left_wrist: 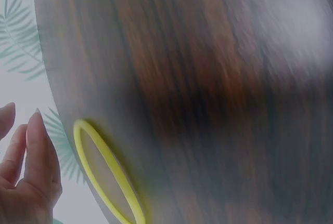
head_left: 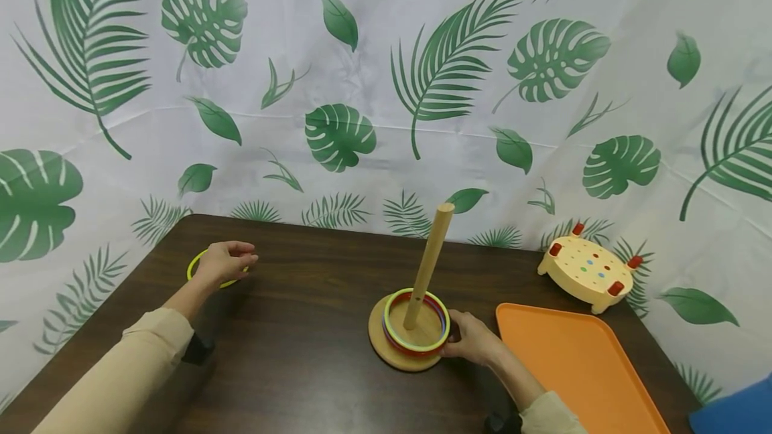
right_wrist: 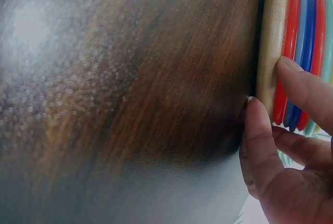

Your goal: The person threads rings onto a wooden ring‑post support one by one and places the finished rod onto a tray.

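Note:
A wooden stand with an upright peg (head_left: 429,263) and a round base (head_left: 392,353) carries several stacked rings (head_left: 446,327) in red, blue, green and yellow. My right hand (head_left: 476,339) grips the rim of that base at its right side. Close by, in the right wrist view, one fingertip (right_wrist: 289,65) lies on the base beside the lowest red ring (right_wrist: 291,37). At the table's far left lies a yellow ring (head_left: 196,263), with my left hand (head_left: 223,263) just above it. The left wrist view shows the yellow ring (left_wrist: 112,161) apart from the loosely bent fingers (left_wrist: 37,146).
An orange tray (head_left: 567,360) lies right of the stand. Behind it sits a cream toy with red pegs (head_left: 585,270), against the leaf-printed cloth (head_left: 374,52). Something blue (head_left: 736,410) shows at the lower right. The dark wooden table (head_left: 301,353) spreads between the hands.

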Action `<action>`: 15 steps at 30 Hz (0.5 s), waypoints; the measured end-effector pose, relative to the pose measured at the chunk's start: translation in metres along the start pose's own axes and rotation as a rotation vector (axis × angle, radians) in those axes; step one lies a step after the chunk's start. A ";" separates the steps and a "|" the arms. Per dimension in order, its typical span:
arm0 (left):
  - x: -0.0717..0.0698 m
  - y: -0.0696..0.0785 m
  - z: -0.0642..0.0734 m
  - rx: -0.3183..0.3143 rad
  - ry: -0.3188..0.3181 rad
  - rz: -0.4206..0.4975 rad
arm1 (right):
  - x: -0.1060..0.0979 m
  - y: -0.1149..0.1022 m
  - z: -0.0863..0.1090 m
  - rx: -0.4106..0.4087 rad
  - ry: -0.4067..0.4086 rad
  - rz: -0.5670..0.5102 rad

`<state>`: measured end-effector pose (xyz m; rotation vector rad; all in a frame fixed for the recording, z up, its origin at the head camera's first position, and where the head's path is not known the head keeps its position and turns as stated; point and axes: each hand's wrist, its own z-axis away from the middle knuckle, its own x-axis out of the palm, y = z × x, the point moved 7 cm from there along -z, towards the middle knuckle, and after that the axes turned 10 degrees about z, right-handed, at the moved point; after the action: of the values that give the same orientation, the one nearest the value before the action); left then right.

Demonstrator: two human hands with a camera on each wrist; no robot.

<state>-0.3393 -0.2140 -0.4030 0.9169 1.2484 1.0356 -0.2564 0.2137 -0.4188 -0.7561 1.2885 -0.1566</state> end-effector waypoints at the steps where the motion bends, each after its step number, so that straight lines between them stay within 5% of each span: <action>1: -0.004 -0.002 -0.001 0.000 0.012 -0.001 | 0.000 0.000 0.000 0.000 0.000 0.001; 15: -0.044 -0.012 0.002 0.033 0.129 -0.084 | 0.000 0.000 0.001 0.004 0.006 0.008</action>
<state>-0.3370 -0.2597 -0.4016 0.8265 1.4038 1.0233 -0.2558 0.2139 -0.4191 -0.7475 1.2964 -0.1546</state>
